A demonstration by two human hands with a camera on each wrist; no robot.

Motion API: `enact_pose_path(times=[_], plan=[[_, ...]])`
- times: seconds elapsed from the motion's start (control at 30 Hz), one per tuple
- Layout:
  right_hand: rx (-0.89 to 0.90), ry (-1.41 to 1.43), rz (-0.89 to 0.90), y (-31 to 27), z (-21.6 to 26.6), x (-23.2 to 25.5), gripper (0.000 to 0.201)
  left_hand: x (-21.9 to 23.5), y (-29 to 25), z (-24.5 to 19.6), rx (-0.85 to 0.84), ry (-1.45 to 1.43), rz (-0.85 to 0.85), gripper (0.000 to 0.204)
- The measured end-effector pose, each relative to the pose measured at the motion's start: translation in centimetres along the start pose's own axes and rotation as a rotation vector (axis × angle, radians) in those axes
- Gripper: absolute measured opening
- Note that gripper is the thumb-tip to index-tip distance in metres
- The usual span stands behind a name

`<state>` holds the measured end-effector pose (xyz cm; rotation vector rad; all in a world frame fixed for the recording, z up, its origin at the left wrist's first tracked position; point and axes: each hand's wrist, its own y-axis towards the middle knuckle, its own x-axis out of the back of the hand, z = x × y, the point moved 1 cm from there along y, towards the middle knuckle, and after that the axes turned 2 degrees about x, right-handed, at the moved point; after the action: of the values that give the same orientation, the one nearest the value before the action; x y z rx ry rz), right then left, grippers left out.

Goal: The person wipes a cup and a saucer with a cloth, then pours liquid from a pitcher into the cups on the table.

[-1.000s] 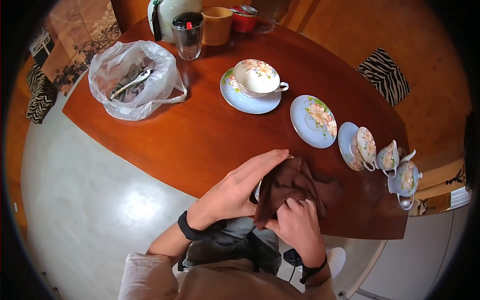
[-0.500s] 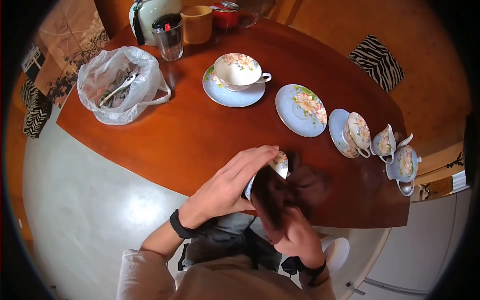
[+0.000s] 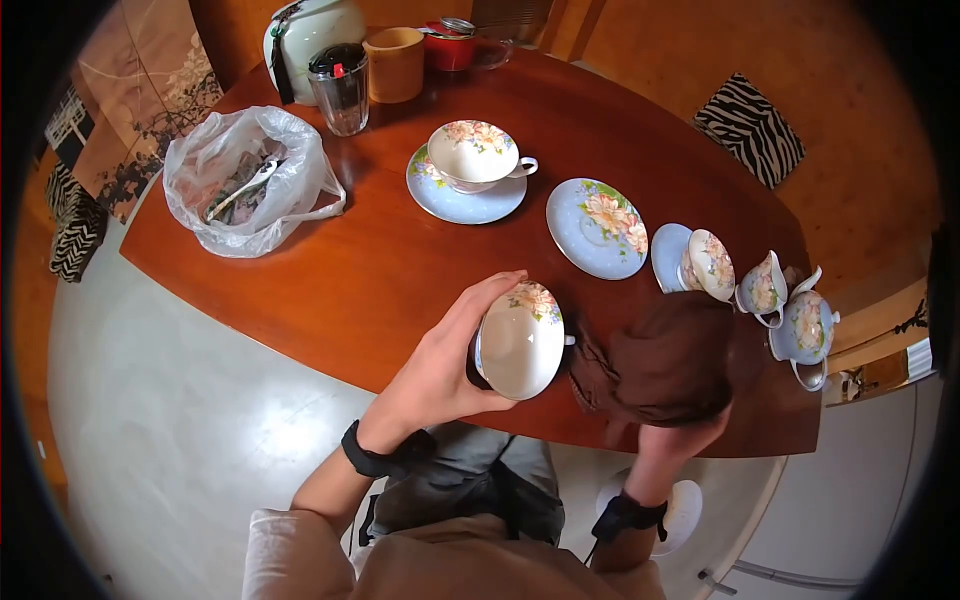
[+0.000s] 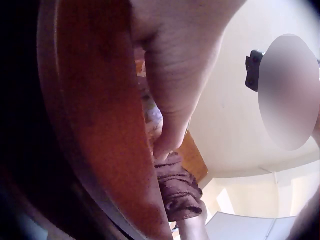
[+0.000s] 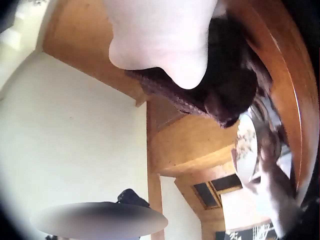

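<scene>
I'm looking into a home dining room: a polished wooden desk point(image 3: 400, 270) with floral teacups point(image 3: 478, 152), zebra-print cushions point(image 3: 750, 125) around.

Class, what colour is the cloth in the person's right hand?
Dark brown; the cloth shows best in the head view.

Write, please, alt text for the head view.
A person's left hand holds a floral cup over a wooden table, while the right hand holds a brown cloth. More cups and saucers sit behind, beside a plastic bag.
</scene>
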<state>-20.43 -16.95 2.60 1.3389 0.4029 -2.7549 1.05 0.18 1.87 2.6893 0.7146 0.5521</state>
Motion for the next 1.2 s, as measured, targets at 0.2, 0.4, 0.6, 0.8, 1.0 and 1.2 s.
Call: enact_pose_path(times=[0.2,0.4,0.6,0.8,1.0,1.2], plan=[[0.235,-0.276,0.093,5.7,4.8,8.9,0.051,0.0,0.1,0.0,-0.031,0.01,0.019,0.1],[0.526,-0.705,0.337,7.0,6.6,9.1,0.046,0.1,0.0,0.0,-0.038,0.004,0.026,0.1],[0.693,-0.972,0.4,6.9,7.0,8.0,0.045,0.1,0.1,0.2,-0.026,-0.026,0.019,0.1],[0.477,-0.572,0.242,8.2,7.1,9.1,0.049,-0.3,0.1,0.4,0.017,-0.025,-0.024,0.1],[0.051,-0.272,0.384,8.1,9.7,10.3,0.055,-0.6,0.1,0.7,0.036,-0.013,-0.045,0.101],[0.328,-0.602,0.318,6.6,14.2,14.8,0.058,-0.8,0.1,0.8,0.039,-0.003,-0.055,0.102]])
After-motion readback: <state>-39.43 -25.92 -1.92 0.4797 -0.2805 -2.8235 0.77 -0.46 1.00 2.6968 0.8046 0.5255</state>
